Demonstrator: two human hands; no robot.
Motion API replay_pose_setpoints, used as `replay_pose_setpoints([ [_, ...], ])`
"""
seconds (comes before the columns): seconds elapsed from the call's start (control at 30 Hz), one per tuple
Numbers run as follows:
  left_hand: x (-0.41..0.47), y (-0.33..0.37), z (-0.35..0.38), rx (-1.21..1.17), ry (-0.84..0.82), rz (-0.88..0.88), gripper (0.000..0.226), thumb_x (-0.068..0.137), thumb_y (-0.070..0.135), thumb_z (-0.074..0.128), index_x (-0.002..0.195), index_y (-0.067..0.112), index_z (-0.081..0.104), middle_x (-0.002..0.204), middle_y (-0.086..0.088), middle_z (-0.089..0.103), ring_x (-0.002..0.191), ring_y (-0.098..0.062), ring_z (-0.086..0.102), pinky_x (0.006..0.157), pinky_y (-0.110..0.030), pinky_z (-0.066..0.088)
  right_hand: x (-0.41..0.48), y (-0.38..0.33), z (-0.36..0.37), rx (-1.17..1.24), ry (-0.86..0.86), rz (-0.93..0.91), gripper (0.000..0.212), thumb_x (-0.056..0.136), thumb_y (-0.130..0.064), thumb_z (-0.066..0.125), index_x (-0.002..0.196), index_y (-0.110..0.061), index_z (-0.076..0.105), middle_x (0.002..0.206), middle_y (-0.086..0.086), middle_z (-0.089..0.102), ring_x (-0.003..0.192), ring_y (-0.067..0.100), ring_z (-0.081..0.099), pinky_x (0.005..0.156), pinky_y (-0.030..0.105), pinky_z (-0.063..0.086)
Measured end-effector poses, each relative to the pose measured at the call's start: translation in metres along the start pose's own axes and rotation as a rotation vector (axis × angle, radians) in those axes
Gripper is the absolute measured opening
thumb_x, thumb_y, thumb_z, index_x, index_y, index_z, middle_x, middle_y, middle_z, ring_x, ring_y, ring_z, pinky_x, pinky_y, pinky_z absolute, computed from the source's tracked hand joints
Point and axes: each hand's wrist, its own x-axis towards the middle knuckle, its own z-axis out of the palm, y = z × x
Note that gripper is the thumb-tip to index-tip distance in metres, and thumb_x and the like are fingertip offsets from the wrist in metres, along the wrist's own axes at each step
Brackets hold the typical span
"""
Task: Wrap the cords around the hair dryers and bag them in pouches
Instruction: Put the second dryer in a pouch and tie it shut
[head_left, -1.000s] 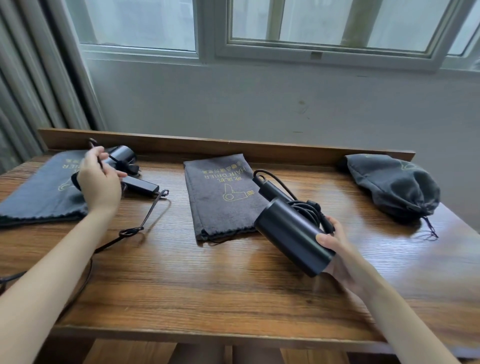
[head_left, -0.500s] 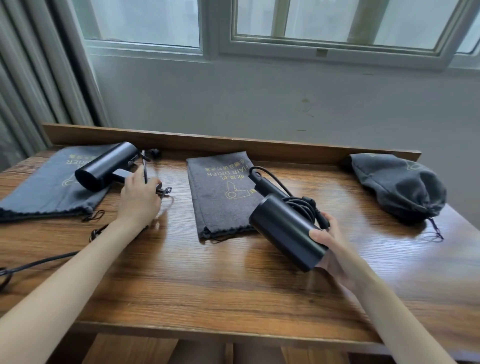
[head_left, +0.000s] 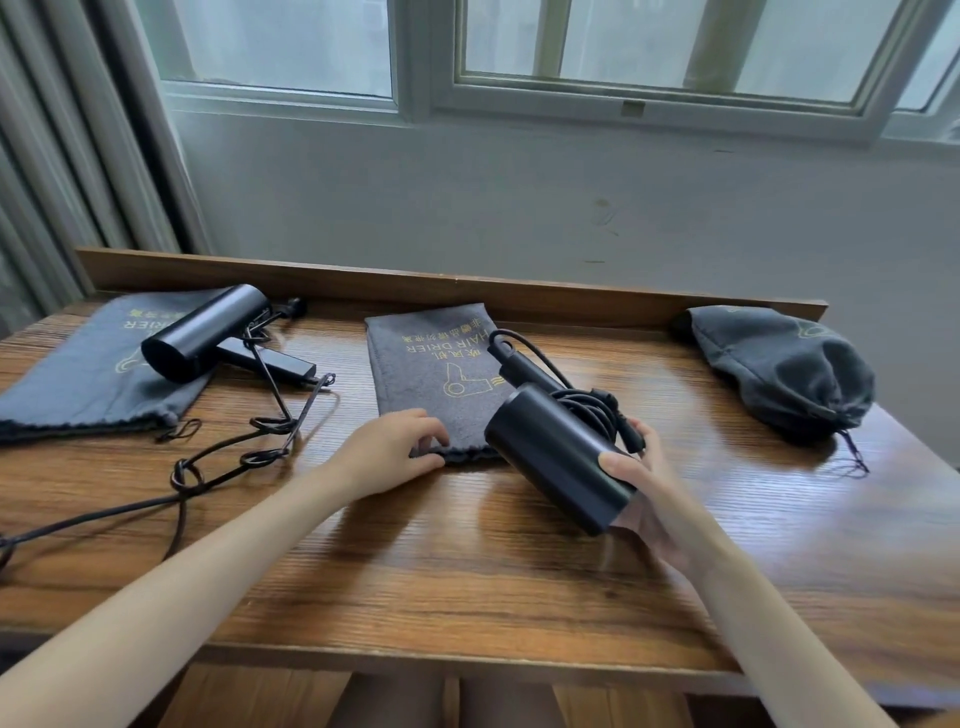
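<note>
Change: the left hand (head_left: 387, 449) has left the loose hair dryer (head_left: 208, 338) at 10 o'clock and crossed to the near hem of the middle pouch (head_left: 431, 374). The right hand (head_left: 652, 486) keeps its grip, and the wrapped hair dryer (head_left: 558, 457) has hardly shifted.
Counter (head_left: 467, 571): a wood-grain top with its near edge at 6 o'clock; both forearms reach across it.
Right hand: at 3 o'clock of centre, grasping the wrapped hair dryer from beneath and behind. The thumb lies over the black barrel and the fingers curl round the far side against the bundled cord. The barrel is tilted, its near end down towards 5 o'clock.
Left hand: at centre, palm down and fingers bent, pinching the near hem of the middle pouch between fingertips and thumb.
Middle pouch: flat grey felt with yellow print, lying from the left hand towards 12 o'clock. The wrapped hair dryer's handle hangs over its right edge.
Loose cord (head_left: 244, 447): at 9 o'clock, kinked and looped on the counter, running off to the left.
Loose hair dryer: at 10 o'clock, no hand on it. Its barrel lies partly on the left pouch (head_left: 67, 379) and its handle points to 3 o'clock.
Left pouch: flat on the counter, drawstring at its near hem.
Filled pouch (head_left: 779, 369): at 2 o'clock, bulging and drawn closed, well apart from both hands, its string trailing towards 5 o'clock.
Back rail (head_left: 467, 291): a low wooden lip at 12 o'clock, with the window (head_left: 649, 41) above and a curtain (head_left: 52, 156) at 10 o'clock.
</note>
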Motion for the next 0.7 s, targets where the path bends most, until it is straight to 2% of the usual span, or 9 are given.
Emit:
replay_pose_setpoints([
  [0.07,0.004,0.004,-0.002,-0.142,-0.022,-0.091,0.01,0.081,0.021,0.07,0.087,0.017,0.064,0.068,0.008,0.048,0.058,-0.001,0.045,0.062,-0.019,0.039,0.0,0.0,0.002,0.008,0.008,-0.006,0.094,0.055,-0.029,0.079,0.134,-0.036,0.028,0.129,0.013,0.048,0.098,0.026,0.065,0.061,0.037,0.055],
  [0.13,0.008,0.008,-0.004,-0.256,-0.024,-0.185,0.01,0.08,0.019,0.07,0.076,0.021,0.061,0.062,0.008,0.047,0.054,-0.001,0.044,0.055,-0.013,0.034,-0.001,0.0,0.002,0.011,0.005,-0.011,0.092,0.056,-0.027,0.078,0.133,-0.036,0.029,0.129,0.013,0.049,0.097,0.026,0.066,0.062,0.037,0.055],
  [0.23,0.019,0.018,-0.002,-0.302,0.06,-0.298,0.011,0.086,0.016,0.061,0.077,0.016,0.054,0.067,0.002,0.049,0.063,-0.013,0.047,0.06,-0.024,0.039,-0.006,-0.002,0.002,-0.001,-0.014,-0.027,0.09,0.056,-0.027,0.078,0.132,-0.036,0.03,0.127,0.012,0.051,0.094,0.023,0.066,0.06,0.036,0.055],
  [0.33,0.032,0.032,-0.003,-0.567,0.203,-0.457,0.012,0.092,0.016,0.05,0.081,0.012,0.048,0.073,-0.003,0.051,0.063,-0.019,0.048,0.054,-0.028,0.041,-0.014,-0.007,0.0,-0.035,-0.034,-0.032,0.106,0.043,-0.034,0.083,0.134,-0.034,0.029,0.126,0.011,0.051,0.094,0.021,0.065,0.058,0.033,0.054],
  [0.47,0.042,0.045,-0.007,-0.599,0.358,-0.411,0.015,0.093,0.021,0.048,0.079,0.014,0.047,0.073,-0.002,0.052,0.071,-0.02,0.048,0.065,-0.033,0.038,-0.026,-0.012,-0.01,-0.036,-0.098,0.001,0.111,0.04,-0.037,0.087,0.134,-0.036,0.029,0.124,0.008,0.055,0.093,0.018,0.067,0.061,0.031,0.054],
  [0.57,0.046,0.05,-0.007,-0.604,0.456,-0.376,0.011,0.094,0.021,0.048,0.089,0.011,0.05,0.083,-0.005,0.058,0.079,-0.02,0.052,0.072,-0.034,0.041,-0.035,-0.012,-0.014,-0.024,-0.142,0.043,0.112,0.035,-0.039,0.091,0.132,-0.034,0.034,0.121,0.006,0.057,0.089,0.018,0.068,0.06,0.03,0.054],
  [0.7,0.043,0.054,-0.009,-0.538,0.538,-0.307,0.014,0.091,0.016,0.055,0.085,0.012,0.044,0.071,0.004,0.048,0.064,-0.01,0.048,0.057,-0.019,0.038,-0.041,-0.008,-0.022,0.059,-0.143,0.036,0.108,0.031,-0.043,0.093,0.126,-0.035,0.042,0.117,0.004,0.063,0.095,0.024,0.068,0.063,0.034,0.056],
])
